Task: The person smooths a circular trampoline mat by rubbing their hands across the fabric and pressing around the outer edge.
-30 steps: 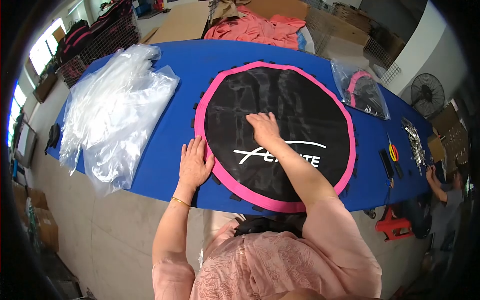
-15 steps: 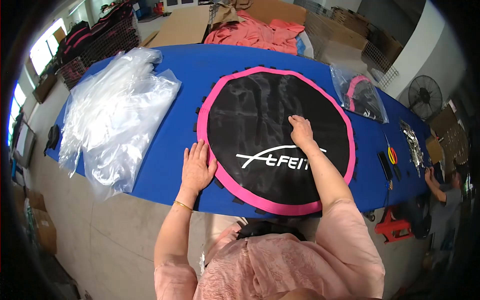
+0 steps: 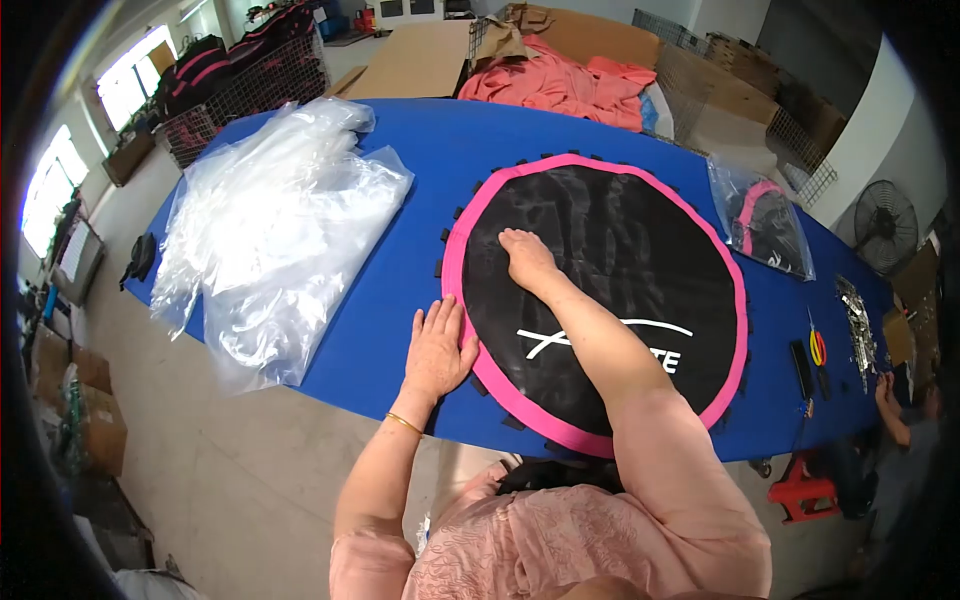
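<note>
A round black trampoline mat (image 3: 640, 240) with a pink rim and dark tabs around its edge lies flat on the blue table (image 3: 420, 130). White lettering on its near part is partly hidden by my right forearm. My left hand (image 3: 437, 350) rests palm down at the mat's left rim, fingers spread, partly on the blue surface. Over the left middle of the black fabric, my right hand (image 3: 530, 262) lies with its fingers slightly bent and nothing visible in it. Faint creases run across the fabric beyond that hand.
Clear plastic bags (image 3: 280, 240) are heaped on the left. A bagged black and pink mat (image 3: 762, 225) lies at the far right, with scissors (image 3: 818, 348) and a pile of metal pieces (image 3: 857, 325) nearer. Another person's hand (image 3: 885, 390) is at the right edge, above a red stool (image 3: 803, 490).
My right hand has slid left across the mat, and its forearm now covers more of the lettering. My left hand stays at the left rim. The camera view has shifted.
</note>
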Motion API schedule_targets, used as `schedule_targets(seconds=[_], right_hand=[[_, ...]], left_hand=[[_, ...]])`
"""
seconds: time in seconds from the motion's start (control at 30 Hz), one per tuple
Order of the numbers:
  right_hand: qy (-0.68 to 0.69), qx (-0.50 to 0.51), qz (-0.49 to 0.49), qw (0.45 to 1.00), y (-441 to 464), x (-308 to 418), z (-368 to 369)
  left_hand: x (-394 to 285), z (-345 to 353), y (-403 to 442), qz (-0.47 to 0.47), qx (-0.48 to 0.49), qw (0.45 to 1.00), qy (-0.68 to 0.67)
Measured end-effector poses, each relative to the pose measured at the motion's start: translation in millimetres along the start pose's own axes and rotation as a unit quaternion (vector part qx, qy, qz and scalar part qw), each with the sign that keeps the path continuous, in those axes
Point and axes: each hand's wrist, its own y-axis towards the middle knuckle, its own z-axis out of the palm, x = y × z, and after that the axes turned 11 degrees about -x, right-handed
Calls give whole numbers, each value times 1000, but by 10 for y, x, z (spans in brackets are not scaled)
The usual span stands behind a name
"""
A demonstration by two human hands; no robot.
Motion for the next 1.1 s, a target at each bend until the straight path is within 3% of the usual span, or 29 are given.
schedule_targets(seconds=[0.13,0.23,0.4,0.47,0.5,0.83,1.1], right_hand=[[7,15,-14,1000,157,261,150],[36,-44,-49,997,71,399,283],[52,-15,-41,998,-105,490,200],[32,-168,-132,976,-202,485,260],[53,55,-20,997,-207,614,13],[28,68,23,997,-344,426,-85],[47,27,3,999,-212,478,-77]], left_hand=[[2,10,-6,0,-5,1000,-2],[2,-7,-2,0,-3,1000,0],[-5,-10,-2,3,-4,1000,-1],[-9,-9,0,-1,-3,1000,1],[-13,-7,2,0,-4,1000,2],[8,22,-16,9,-23,1000,-3],[-8,4,0,4,-18,1000,-1]])
